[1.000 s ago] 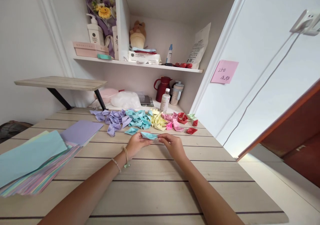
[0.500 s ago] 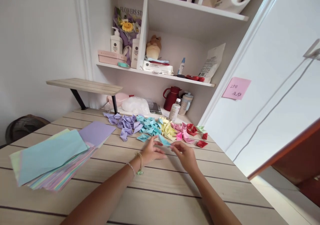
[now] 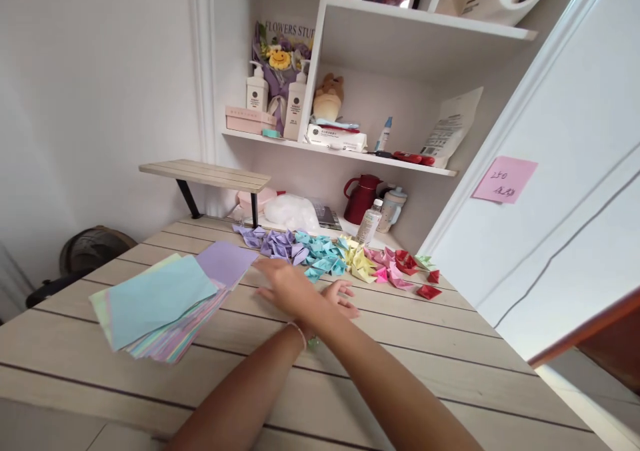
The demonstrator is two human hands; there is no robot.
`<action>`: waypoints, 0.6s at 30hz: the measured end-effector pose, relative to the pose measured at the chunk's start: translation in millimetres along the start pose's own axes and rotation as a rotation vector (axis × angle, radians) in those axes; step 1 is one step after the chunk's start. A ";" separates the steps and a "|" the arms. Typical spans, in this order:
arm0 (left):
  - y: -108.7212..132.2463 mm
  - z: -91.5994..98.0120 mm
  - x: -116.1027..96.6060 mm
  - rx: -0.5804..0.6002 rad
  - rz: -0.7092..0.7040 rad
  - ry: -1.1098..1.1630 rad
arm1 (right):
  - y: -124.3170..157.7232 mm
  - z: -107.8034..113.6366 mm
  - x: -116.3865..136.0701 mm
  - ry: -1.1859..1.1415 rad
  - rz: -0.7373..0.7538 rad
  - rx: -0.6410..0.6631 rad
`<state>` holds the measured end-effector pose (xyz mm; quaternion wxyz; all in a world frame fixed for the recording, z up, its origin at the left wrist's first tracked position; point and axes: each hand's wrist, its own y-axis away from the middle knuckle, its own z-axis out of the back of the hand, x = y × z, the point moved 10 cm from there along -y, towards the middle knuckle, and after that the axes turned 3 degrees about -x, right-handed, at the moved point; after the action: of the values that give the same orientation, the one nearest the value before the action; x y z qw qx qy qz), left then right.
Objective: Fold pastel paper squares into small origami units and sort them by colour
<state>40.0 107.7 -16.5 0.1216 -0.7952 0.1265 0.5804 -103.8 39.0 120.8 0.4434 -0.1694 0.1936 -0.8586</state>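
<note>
My right hand (image 3: pixel 285 284) reaches across my left forearm, its fingertips near the corner of a purple sheet (image 3: pixel 227 263); nothing shows in it. Behind it, my left hand (image 3: pixel 341 297) rests low over the table with fingers apart and nothing held. A fanned stack of coloured paper topped by a light blue sheet (image 3: pixel 160 297) lies on the left. Beyond my hands, folded paper pieces lie in colour groups: purple (image 3: pixel 277 244), blue (image 3: pixel 323 254), yellow (image 3: pixel 360 263), pink (image 3: pixel 395 271) and red (image 3: pixel 429 291).
A small raised wooden shelf (image 3: pixel 205 174) stands on the table (image 3: pixel 400 371) at the back left. A clear bottle (image 3: pixel 369 223), a red jug (image 3: pixel 361 199) and a light cup (image 3: pixel 393 209) stand at the back, under a white shelf unit (image 3: pixel 390 164).
My right hand has swung left over my left arm. The blue folded piece has left my fingers and lies with the blue group. The view has turned left.
</note>
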 end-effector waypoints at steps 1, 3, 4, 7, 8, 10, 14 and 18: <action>1.8 -0.5 -1.3 0.006 -0.022 -0.055 | -10.6 -13.9 25.4 -0.003 0.121 0.027; 5.2 -3.2 -3.6 0.032 -0.067 -0.155 | -28.6 -37.0 63.2 0.042 0.285 0.046; 6.1 -3.8 -3.7 0.039 -0.082 -0.181 | -35.6 -47.0 77.4 0.083 0.350 0.051; 5.1 -3.7 -1.5 0.050 -0.107 -0.218 | -46.0 -73.4 103.9 0.211 0.491 0.120; 3.8 -2.5 -0.7 0.043 -0.113 -0.224 | -47.3 -77.5 105.4 0.242 0.492 0.137; 1.0 -1.9 1.4 0.050 -0.110 -0.241 | -46.5 -76.1 100.0 0.263 0.443 0.141; -1.5 -1.7 2.5 0.045 -0.088 -0.249 | -29.6 -42.1 72.3 0.140 0.340 0.027; -1.2 -2.8 -0.9 0.020 -0.085 -0.258 | -15.9 -8.2 27.0 0.046 0.115 -0.104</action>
<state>42.7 107.8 -14.8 0.1692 -0.7173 0.0819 0.6709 -133.5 26.6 124.5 0.4780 -0.1610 0.2576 -0.8242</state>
